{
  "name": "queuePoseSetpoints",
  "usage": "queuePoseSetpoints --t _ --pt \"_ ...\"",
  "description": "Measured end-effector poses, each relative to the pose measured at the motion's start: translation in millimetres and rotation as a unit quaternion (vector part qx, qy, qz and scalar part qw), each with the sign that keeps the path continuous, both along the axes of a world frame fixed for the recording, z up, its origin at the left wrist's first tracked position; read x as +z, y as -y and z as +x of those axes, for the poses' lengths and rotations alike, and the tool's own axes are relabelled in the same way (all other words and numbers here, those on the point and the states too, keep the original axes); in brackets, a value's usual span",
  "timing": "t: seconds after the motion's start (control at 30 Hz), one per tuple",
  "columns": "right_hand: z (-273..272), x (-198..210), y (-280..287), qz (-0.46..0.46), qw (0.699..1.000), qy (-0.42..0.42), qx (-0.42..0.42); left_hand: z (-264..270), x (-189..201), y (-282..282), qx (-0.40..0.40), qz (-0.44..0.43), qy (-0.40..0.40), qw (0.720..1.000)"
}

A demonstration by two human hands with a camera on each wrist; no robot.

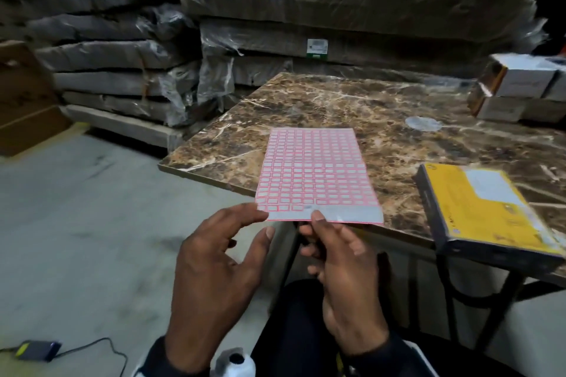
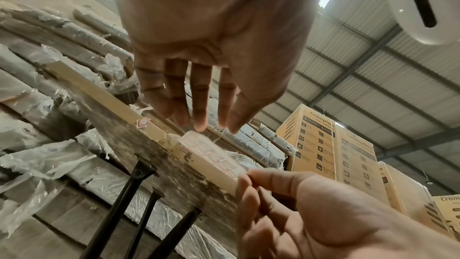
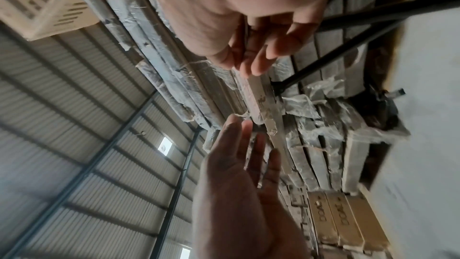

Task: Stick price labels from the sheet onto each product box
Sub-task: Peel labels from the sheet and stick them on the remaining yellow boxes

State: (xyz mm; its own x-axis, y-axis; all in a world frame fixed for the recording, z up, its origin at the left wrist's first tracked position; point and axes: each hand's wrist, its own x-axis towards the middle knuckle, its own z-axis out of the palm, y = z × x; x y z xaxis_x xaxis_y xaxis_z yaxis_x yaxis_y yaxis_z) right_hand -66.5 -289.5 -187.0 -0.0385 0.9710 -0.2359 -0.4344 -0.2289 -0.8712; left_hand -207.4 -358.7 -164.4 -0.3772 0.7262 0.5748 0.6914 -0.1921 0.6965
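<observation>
Two hands meet at the near edge of the label sheet (image 1: 317, 176). The right hand (image 1: 343, 278) pinches that edge between thumb and curled fingers; the left hand (image 1: 219, 266) is released, its fingers straight and spread, with the fingertips at the sheet's near left corner. The sheet is thin, flat paper printed with a tight grid of small white rectangles edged in pink-red; a strip along its near edge is bare grey backing. It is held out over the near edge of the brown, marble-patterned tabletop (image 1: 382, 107). To the right a flat yellow product box (image 1: 487, 211) with dark sides and a pale panel lies on the tabletop; its print is too blurred to read. White boxes (image 1: 520, 86) are stacked at the far right corner. Tall cardboard cartons (image 2: 331, 151) in the left wrist view read "Crompton".
</observation>
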Motion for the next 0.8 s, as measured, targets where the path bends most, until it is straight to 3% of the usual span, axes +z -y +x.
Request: queuePoseSetpoints --t 0.17,0.37,0.67,0.8 --pt "14.4 -14.5 17.7 0.051 0.998 -0.029 -0.018 11.5 -0.3 11.7 0.011 0.03 -0.039 0.999" --pt "13.9 -32.8 27.7 0.065 0.996 -0.054 0.006 20.6 -5.0 15.9 0.031 0.005 -0.108 0.994" --pt "13.9 -49.4 29.6 0.099 0.993 -0.033 0.048 29.7 -10.4 18.1 0.014 -0.051 -0.131 0.99" --pt "13.5 -47.1 29.8 0.094 0.993 -0.021 0.063 32.3 -11.5 16.6 0.003 -0.035 -0.13 0.991"
